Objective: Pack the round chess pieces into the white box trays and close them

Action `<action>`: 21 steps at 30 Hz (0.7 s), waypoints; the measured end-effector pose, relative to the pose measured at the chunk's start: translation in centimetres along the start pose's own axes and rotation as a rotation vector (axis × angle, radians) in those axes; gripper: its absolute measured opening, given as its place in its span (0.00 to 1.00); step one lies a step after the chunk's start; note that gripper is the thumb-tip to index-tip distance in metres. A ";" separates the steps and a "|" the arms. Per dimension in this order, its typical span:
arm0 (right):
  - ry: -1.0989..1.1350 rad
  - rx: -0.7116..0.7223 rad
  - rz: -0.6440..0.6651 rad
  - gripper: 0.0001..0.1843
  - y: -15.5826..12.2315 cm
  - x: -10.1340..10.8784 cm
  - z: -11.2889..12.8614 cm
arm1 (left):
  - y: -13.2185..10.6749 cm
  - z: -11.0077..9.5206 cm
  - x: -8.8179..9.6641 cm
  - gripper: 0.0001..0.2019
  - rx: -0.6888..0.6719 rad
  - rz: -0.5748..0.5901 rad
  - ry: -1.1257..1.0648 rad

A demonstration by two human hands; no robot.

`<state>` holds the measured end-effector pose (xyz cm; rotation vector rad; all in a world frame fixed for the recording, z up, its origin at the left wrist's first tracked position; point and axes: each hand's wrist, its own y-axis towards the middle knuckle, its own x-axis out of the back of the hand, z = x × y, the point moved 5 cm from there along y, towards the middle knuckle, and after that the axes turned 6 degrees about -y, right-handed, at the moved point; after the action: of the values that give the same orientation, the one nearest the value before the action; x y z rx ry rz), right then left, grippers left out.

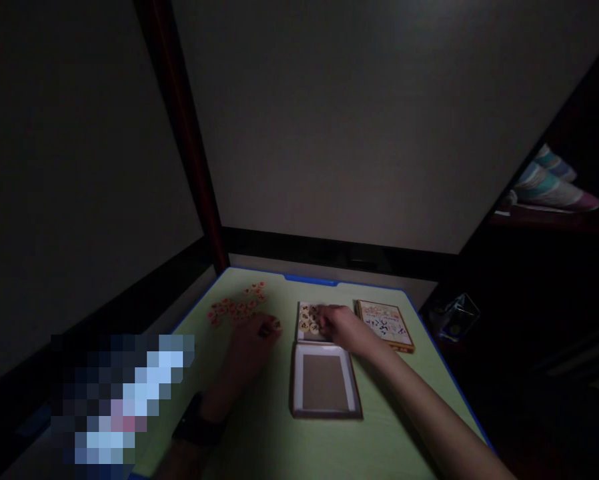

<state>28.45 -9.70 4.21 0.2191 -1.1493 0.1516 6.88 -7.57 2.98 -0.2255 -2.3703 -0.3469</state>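
Note:
My left hand (249, 343), a dark band on its wrist, is closed around a round Chinese chess piece (277, 325) with a dark mark, held between the fingertips over the table. To the right, my right hand (340, 327) reaches into the far half of an open shallow box (298, 323). Its fingers are bent together beside several dark-marked chess pieces (305, 318) lying in rows there; whatever they pinch is hidden. The near half of the box, a shallow tray (324, 381), shows a bare brown bottom with a pale border. Red-marked chess pieces (237, 310) lie scattered beyond my left hand.
A flat printed box or lid (383, 325) lies right of my right hand. The green table (274, 440) has a blue edge and meets a pale wall panel (329, 133). A blurred-out patch (134, 400) covers the lower left. Striped cloth (554, 180) rests on a shelf at right.

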 end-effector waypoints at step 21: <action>-0.214 -0.045 0.120 0.10 -0.4 0.2 -2.7 | 3.8 -5.1 -6.7 0.01 -0.346 0.246 0.241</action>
<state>31.02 -9.46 3.31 0.1283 -1.3783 0.2119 15.98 -5.98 2.67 -0.5967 -2.0077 -0.6263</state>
